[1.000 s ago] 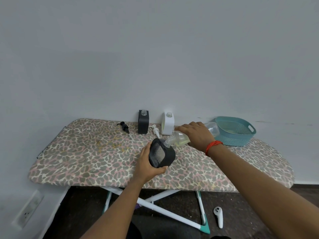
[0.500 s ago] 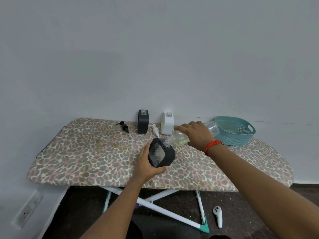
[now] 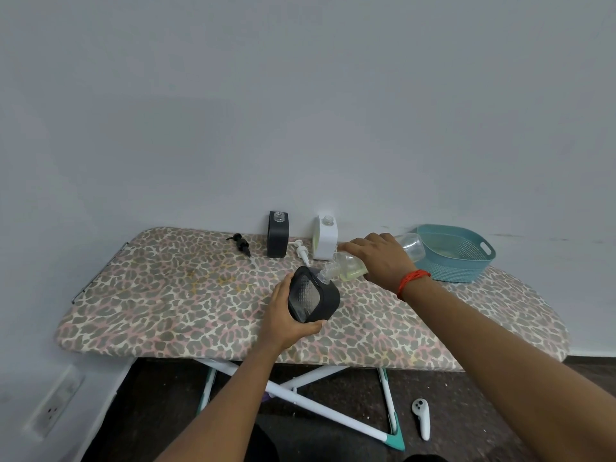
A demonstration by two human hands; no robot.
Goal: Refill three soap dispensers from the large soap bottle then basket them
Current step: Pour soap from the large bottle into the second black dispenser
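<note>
1. A black pump (image 3: 240, 244) lay on the leopard-print ironing board (image 3: 173, 295), just left of an uncapped black dispenser (image 3: 277, 235) standing upright by the wall.
2. The left hand (image 3: 283, 316) gripped a tilted dark dispenser (image 3: 313, 295) over the board's middle, fingers and thumb curled round it.
3. A white pump (image 3: 301, 250) lay just beside the uncapped white dispenser (image 3: 325, 238).
4. The large soap bottle (image 3: 353, 266) was tipped almost level, its neck at the dark dispenser's mouth. The right hand (image 3: 383, 258) wrapped over it, fingers curled close together.
5. A teal basket (image 3: 456, 255) stood at the board's right end.
</note>
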